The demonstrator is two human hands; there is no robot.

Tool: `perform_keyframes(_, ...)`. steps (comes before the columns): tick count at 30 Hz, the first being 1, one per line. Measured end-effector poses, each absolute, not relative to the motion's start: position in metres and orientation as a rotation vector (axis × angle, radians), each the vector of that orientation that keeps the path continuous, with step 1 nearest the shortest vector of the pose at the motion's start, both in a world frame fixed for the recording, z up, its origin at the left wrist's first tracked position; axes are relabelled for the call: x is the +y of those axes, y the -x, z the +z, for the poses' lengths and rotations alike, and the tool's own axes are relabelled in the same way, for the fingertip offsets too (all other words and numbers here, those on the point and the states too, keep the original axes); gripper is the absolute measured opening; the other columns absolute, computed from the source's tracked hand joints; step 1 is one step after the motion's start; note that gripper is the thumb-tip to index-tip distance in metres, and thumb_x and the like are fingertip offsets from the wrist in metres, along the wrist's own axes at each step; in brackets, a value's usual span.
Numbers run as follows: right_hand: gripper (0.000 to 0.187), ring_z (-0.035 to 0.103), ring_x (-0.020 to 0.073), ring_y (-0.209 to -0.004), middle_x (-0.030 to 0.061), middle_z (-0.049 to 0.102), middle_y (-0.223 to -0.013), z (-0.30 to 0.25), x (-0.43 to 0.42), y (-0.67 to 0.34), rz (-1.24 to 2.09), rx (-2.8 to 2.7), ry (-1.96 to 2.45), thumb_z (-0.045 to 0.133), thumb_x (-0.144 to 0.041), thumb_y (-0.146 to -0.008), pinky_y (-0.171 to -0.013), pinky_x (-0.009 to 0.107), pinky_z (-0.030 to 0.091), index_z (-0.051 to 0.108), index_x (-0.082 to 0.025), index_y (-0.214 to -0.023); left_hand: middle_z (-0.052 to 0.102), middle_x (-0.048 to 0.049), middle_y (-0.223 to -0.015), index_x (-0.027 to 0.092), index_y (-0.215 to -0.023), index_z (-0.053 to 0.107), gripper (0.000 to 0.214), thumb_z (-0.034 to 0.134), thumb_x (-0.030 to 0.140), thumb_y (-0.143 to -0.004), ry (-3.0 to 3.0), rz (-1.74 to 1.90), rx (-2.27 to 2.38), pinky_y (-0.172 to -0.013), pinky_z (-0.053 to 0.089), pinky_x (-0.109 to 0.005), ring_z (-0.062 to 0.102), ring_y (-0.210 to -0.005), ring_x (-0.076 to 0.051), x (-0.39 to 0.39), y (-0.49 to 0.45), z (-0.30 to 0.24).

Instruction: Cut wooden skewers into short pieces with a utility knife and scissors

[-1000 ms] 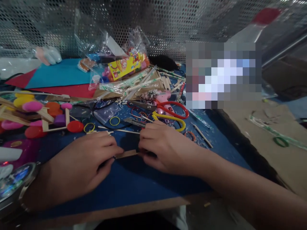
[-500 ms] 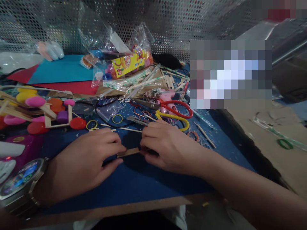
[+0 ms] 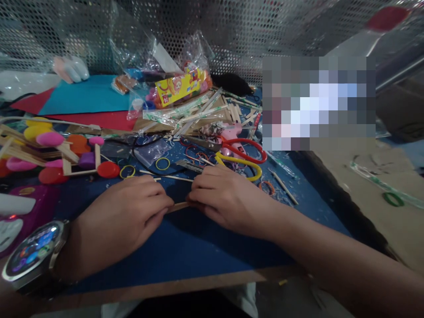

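Between my hands lies a short flat wooden stick (image 3: 178, 206), just above the blue tabletop; only its middle shows. My left hand (image 3: 127, 221), with a watch (image 3: 35, 254) on the wrist, pinches its left end between thumb and fingers. At the other end my right hand (image 3: 228, 198) grips it with curled fingers that hide the tip. Just beyond the right hand lie scissors (image 3: 243, 150) with one red and one yellow handle. A thin wooden stick (image 3: 167, 176) rests on the table behind both hands.
At left stands a wooden-stick construction (image 3: 66, 163) with coloured round pieces, near a purple device (image 3: 36, 207). Wrapped sticks (image 3: 188, 115) and a bag with a yellow label (image 3: 179, 88) are heaped at the back. Cardboard (image 3: 374, 185) lies on the right.
My left thumb has closed up against the fingers on the stick. My right hand has shifted slightly left, so less of the stick shows between the hands.
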State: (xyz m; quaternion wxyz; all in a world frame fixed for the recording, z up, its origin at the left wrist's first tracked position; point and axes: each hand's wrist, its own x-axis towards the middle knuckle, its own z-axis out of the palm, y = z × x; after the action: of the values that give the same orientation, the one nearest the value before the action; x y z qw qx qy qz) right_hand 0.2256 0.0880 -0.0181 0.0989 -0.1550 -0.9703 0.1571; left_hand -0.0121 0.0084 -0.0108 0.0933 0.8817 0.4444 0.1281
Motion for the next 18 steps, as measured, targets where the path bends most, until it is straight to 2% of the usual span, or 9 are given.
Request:
perform_keyframes(6,0.019,0.054,0.0223,-0.081,0.0069,0.065,-0.08,-0.0181,0.085,-0.2241,0.508,-2.835,0.4,0.059,-0.015,-0.096,-0.077,0.037,0.041,0.074,-0.012,-0.086,0.073,-0.0036,-0.092,0.021,-0.097,0.076,0.022,0.054,0.016,-0.097,-2.609,0.386,1.253,-0.076,0.05,-0.037,0.065,-0.084,-0.022,0.0096,0.0138,-0.0078)
perform_keyframes(10,0.011,0.051,0.0208,-0.077,0.0047,0.062,-0.077,-0.0142,0.0826,-0.2242,0.59,-2.864,0.344,0.064,-0.014,-0.09,-0.073,0.035,0.04,0.07,-0.013,-0.08,0.073,-0.0022,-0.092,0.022,-0.096,0.075,0.025,0.051,0.013,-0.096,-2.561,0.414,1.189,-0.076,0.049,-0.035,0.065,-0.085,-0.02,0.0086,0.0122,-0.0072)
perform_keyframes(13,0.007,0.051,0.0203,-0.078,0.0042,0.063,-0.079,-0.0128,0.0842,-0.227,0.655,-2.865,0.295,0.064,-0.011,-0.088,-0.076,0.035,0.04,0.071,-0.013,-0.085,0.072,-0.0018,-0.092,0.022,-0.096,0.073,0.024,0.052,0.013,-0.096,-2.55,0.403,1.18,-0.076,0.048,-0.035,0.064,-0.084,-0.02,0.008,0.0113,-0.0078)
perform_keyframes(18,0.017,0.052,0.0208,-0.081,0.0061,0.067,-0.082,-0.0156,0.0874,-0.2303,0.616,-2.839,0.257,0.057,-0.008,-0.094,-0.078,0.035,0.041,0.073,-0.012,-0.089,0.071,-0.0016,-0.09,0.022,-0.094,0.071,0.023,0.049,0.016,-0.099,-2.564,0.405,1.207,-0.08,0.048,-0.038,0.064,-0.084,-0.021,0.0092,0.0121,-0.008)
